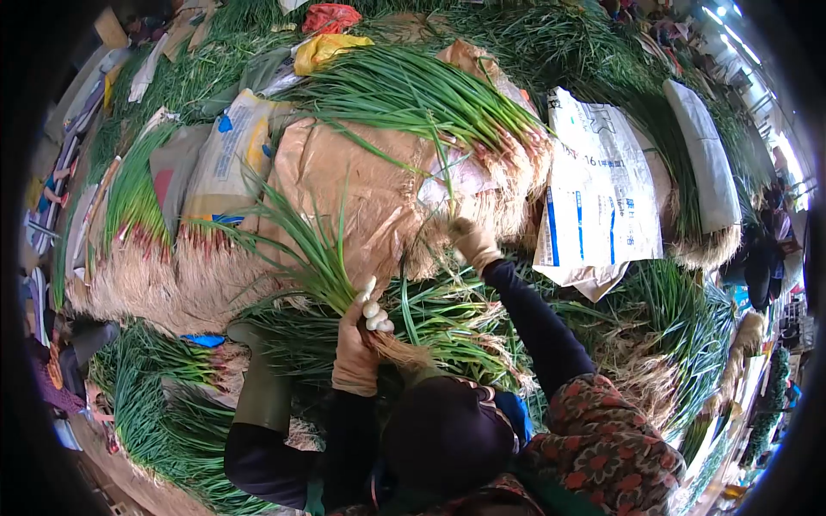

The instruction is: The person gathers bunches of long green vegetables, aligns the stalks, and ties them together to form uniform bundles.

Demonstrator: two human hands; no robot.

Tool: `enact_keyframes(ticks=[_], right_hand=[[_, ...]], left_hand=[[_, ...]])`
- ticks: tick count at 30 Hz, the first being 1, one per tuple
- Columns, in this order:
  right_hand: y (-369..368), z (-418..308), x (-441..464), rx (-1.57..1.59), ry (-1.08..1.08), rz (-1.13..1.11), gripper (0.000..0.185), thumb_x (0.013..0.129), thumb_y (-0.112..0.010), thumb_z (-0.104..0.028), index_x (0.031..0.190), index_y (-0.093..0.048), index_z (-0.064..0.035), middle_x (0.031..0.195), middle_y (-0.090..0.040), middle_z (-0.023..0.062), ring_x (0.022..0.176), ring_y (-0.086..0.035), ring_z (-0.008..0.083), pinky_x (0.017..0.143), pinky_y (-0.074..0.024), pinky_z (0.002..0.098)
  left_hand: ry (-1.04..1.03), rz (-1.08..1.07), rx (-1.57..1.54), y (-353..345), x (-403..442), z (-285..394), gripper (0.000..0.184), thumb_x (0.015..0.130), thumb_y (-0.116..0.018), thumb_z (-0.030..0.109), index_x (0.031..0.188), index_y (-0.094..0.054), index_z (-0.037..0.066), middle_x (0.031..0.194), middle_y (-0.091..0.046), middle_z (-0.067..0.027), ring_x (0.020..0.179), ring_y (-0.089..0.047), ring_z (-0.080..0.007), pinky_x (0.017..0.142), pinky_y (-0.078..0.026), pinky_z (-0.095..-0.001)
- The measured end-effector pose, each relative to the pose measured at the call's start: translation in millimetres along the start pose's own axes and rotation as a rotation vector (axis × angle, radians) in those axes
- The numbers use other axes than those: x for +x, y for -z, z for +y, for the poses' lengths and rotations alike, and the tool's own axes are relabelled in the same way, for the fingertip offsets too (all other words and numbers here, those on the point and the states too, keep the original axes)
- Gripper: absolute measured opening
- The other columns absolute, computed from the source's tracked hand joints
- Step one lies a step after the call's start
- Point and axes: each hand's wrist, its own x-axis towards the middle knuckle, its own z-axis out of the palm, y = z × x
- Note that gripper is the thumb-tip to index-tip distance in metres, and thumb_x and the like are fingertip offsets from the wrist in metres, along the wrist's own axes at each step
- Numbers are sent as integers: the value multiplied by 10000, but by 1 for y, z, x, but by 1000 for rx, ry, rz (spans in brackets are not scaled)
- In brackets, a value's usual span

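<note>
Gloved in beige, my left hand [354,344] is closed round a small bunch of green onions [318,262]. White bulbs show beside its fingers, with the roots hanging to the right and the leaves fanning up and left. My right hand [473,242], also gloved, has its fingers curled at the lower end of a thin green stalk [447,176], beside the root ends of a large pile of green onions [404,95]. That pile lies on brown wrapping [335,172]. The right fingertips are small and partly hidden.
A white printed sack [598,181] covers onions to the right. More sacks [228,159] and upright bundles [138,202] stand to the left. Loose onions [465,322] lie below my hands. A yellow bag [327,52] and a red bag [331,17] sit at the top.
</note>
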Motion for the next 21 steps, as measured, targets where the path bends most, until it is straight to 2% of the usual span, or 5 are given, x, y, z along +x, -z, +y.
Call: enact_keyframes(ticks=[6,8,13,14,21], right_hand=[[-18,-88,-107,-425,581,-1069,226,798,-585,-208,955,-621,-50,866,-648,140,797,-614,334,725,-492,413],[17,-109,-83,-255,666,-971,187,803,-573,-153,947,-623,-46,849,-648,139,774,-617,317,686,-500,382],[56,-110,46,-92,357,525,206,859,-532,-183,1007,-632,-80,808,-649,185,794,-637,315,684,-490,384],[66,-113,48,30,38,153,260,853,-556,-215,1056,-610,-62,904,-646,194,844,-624,330,729,-483,400],[28,-151,-61,13,514,-784,362,901,-492,-138,1249,-492,-37,1178,-566,163,1036,-580,241,908,-440,328]], left_hand=[[-299,7,-78,4,-3,16,355,934,-493,170,1278,-463,87,691,-515,18,575,-475,-80,536,-463,-238],[-304,11,-98,8,-2,18,352,937,-489,171,1279,-460,90,713,-530,13,584,-490,-79,529,-476,-238],[-184,-40,-19,4,1,4,334,930,-496,150,1256,-477,78,844,-592,-21,692,-569,-115,602,-530,-261],[-206,43,53,9,2,2,325,930,-495,150,1245,-483,71,876,-599,-26,738,-579,-127,635,-535,-269],[-157,235,165,-16,4,-8,219,934,-478,166,1101,-524,32,1030,-578,-75,977,-579,-192,875,-510,-345]])
